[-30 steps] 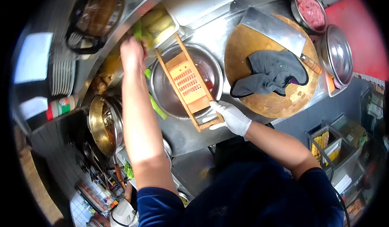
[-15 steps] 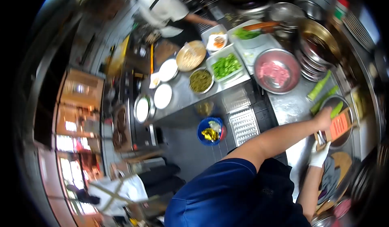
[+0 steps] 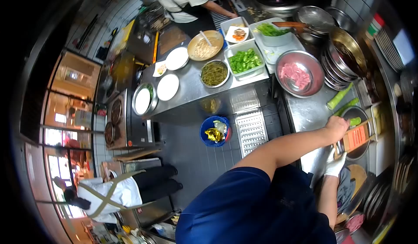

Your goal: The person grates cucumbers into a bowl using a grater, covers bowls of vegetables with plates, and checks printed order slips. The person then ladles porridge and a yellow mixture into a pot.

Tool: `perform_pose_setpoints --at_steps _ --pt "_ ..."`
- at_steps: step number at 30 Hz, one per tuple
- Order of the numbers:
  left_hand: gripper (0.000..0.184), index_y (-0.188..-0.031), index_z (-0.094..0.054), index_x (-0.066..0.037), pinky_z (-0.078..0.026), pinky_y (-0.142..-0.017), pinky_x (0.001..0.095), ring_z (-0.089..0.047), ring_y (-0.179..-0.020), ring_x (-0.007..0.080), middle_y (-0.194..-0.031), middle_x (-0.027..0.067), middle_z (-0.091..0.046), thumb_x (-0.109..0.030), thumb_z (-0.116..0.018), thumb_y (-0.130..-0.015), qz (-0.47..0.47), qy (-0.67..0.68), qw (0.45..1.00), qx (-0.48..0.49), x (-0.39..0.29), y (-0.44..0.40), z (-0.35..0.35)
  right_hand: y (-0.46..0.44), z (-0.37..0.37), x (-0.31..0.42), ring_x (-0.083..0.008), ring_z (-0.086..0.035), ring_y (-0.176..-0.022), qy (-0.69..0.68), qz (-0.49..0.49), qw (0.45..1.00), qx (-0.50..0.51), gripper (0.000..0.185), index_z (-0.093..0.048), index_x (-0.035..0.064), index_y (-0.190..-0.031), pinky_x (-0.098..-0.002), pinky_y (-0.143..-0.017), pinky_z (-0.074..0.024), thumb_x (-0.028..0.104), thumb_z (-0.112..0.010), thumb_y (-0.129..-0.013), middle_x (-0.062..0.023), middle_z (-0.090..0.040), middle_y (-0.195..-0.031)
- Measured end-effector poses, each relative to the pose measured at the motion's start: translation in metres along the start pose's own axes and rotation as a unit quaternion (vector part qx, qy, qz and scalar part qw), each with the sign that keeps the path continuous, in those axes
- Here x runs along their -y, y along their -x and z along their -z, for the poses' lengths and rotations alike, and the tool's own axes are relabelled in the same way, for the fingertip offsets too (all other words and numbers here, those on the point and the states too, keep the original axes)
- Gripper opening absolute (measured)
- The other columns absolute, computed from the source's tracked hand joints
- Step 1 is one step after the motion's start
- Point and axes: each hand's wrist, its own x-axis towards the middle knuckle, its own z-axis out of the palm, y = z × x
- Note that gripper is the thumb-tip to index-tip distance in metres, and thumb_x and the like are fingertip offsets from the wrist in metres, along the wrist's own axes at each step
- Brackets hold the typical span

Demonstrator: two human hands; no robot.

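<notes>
Counter: One steel counter (image 3: 305,115) bears the work; its front edge faces the person, its back edge meets the shelving.
Board: One round board (image 3: 359,174), partly hidden, lies just past the gloved hand, a grey cloth (image 3: 345,187) on it.
Meat bowl: One wide bowl (image 3: 284,79) of pink meat (image 3: 296,75) stands near the counter's front edge, by the end next to the tubs.
Mixing bowl: One steel bowl (image 3: 362,151) sits towards the back edge, under the grater.
Grater: One wooden-framed grater (image 3: 357,136) with an orange plate lies slanted over the mixing bowl. Its long axis runs from the front-edge side towards the back edge, the two rail ends pointing away from the gloved hand.
Right hand: The gloved right hand (image 3: 335,162) is closed around the near end of the grater's frame.
Left hand: The bare left hand (image 3: 338,129) has curled fingers at the grater's near part; whether they grasp anything I cannot tell.
Green stems: Two long green stems (image 3: 339,97) lie beside the mixing bowl, angled towards it; one shorter green piece (image 3: 355,121) shows just beyond the left hand.
</notes>
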Motion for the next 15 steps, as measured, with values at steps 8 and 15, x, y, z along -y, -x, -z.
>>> perform_pose_setpoints --at_steps 8,15 --pt "0.031 -0.11 -0.068 -0.003 -0.056 -0.066 0.0444 -0.072 -0.076 0.0302 -0.078 0.0128 -0.071 -0.012 -0.064 -0.08 -0.092 -0.04 0.994 0.031 -0.025 0.015 -0.015 0.017 -0.009 -0.016 -0.0225 -0.063 -0.116 0.114 0.089 0.989 0.025 0.048 -0.054 0.0088 -0.137 -0.0352 -0.093 -0.0565 0.044 -0.044 -0.107 -0.0096 -0.063 -0.132" --pt "0.059 -0.143 -0.056 -0.013 -0.053 -0.052 0.0455 -0.065 -0.056 0.0315 -0.067 0.0136 -0.063 -0.01 -0.062 -0.084 -0.144 -0.064 0.984 0.088 -0.022 0.067 0.056 0.048 -0.064 -0.03 -0.023 -0.064 -0.106 0.028 0.072 0.995 -0.067 0.043 -0.055 0.0165 -0.131 -0.0356 -0.086 -0.0546 0.05 -0.049 -0.105 -0.0084 -0.065 -0.121"
